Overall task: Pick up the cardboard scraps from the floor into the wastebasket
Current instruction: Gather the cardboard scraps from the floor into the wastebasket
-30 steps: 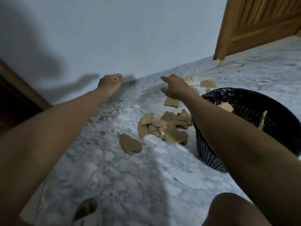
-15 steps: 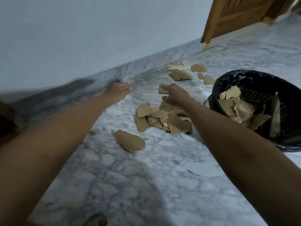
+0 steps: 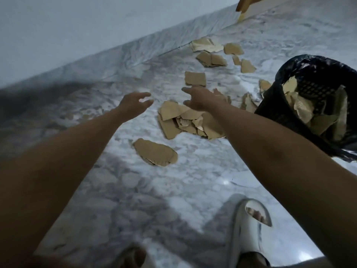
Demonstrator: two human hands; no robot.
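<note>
Brown cardboard scraps lie on the marble floor: a heap in the middle, one rounded piece nearer me, a square piece behind the heap, and several more by the wall. A black mesh wastebasket with a black liner stands at the right, with scraps inside. My left hand hovers left of the heap, fingers spread, holding nothing. My right hand reaches over the heap's far edge, fingers extended and empty.
A pale wall with a marble skirting runs along the back. A wooden door corner shows at the top right. My foot in a white slipper stands at the bottom right, beside bare marble floor.
Both hands have opened their fingers and come down closer to the heap. The view has tilted down, bringing the slipper into sight and moving the door out.
</note>
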